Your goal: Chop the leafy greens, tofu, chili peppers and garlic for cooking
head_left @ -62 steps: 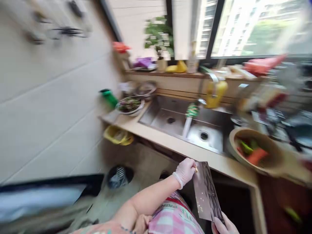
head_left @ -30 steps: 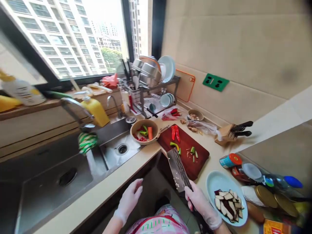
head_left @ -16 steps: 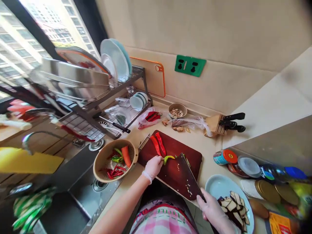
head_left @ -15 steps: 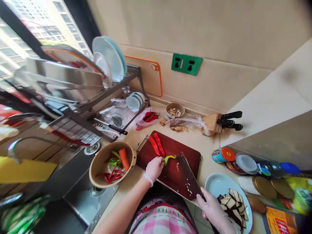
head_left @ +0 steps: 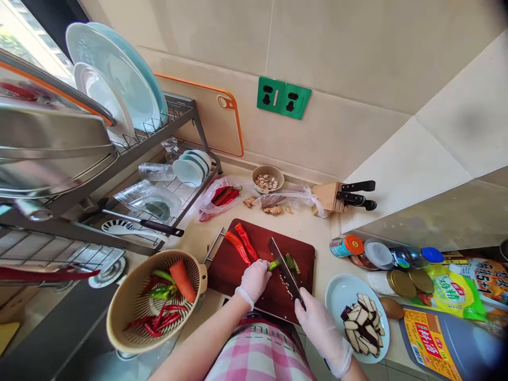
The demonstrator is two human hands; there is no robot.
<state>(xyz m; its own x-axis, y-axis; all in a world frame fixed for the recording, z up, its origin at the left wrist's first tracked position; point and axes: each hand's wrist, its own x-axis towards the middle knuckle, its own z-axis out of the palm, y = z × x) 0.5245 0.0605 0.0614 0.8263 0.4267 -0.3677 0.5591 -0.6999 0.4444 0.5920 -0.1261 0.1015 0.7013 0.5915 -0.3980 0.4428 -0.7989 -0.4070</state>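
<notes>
My gloved left hand [head_left: 254, 280] pinches a green chili pepper [head_left: 273, 265] on the dark red cutting board [head_left: 298, 245]. In my gloved right hand [head_left: 320, 320] is the handle of a kitchen knife [head_left: 289, 275], its blade slanting across the board at the pepper's cut end. Cut green pepper pieces [head_left: 292, 263] lie just right of the blade. Small pale seeds are scattered around the blade. Two red chili peppers [head_left: 238, 247] rest side by side at the board's upper left, beyond my left hand.
A basket [head_left: 113, 307] with a carrot and peppers stands left, beside the sink. To the right is a plate [head_left: 332, 296] of cut eggplant, with jars and bottles beyond. A knife block [head_left: 327, 198], garlic bowl [head_left: 268, 169] and dish rack [head_left: 200, 124] stand behind.
The view has shifted and steadied. The knife has come left against the green pepper, and cut green pieces now lie right of the blade. My left hand still holds the pepper.
</notes>
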